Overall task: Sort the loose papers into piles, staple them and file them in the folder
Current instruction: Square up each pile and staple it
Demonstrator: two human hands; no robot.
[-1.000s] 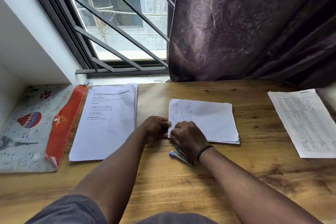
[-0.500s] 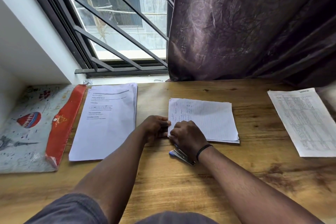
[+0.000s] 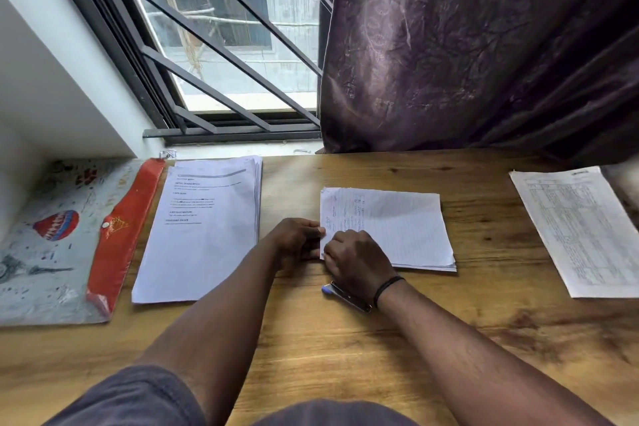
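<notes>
Three piles sit apart on the wooden table point(image 3: 345, 339), so sorting looks done: a thick printed stack point(image 3: 207, 235) left of centre, a lined handwritten pile point(image 3: 397, 228) in the middle, a single tabular sheet point(image 3: 577, 232) far right. The folder point(image 3: 62, 239), printed plastic with a red flap, lies flat at the far left beside the printed stack, probably parked there for filing last. Both hands meet at the near-left corner of the lined pile, likely squaring or pinning that corner so the sheets stay aligned for a staple. The left hand point(image 3: 297, 242) rests just off the pile's left edge, fingers curled in with the tips at the paper edge; whether they actually pinch the sheets cannot be told from this angle. The right hand point(image 3: 356, 263) lies knuckles-up on the same corner, fingers bent down onto the paper and pressing or pinching it; the fingertips are hidden under the hand, so the exact grip is unclear. The stapler point(image 3: 345, 296), metal with a blue end, lies on the table just near of the pile, under the right wrist, apparently not held. Judged step: stapling the middle pile, filing not yet started. A dark curtain point(image 3: 484, 45) and a barred window point(image 3: 224, 45) sit behind the table.
</notes>
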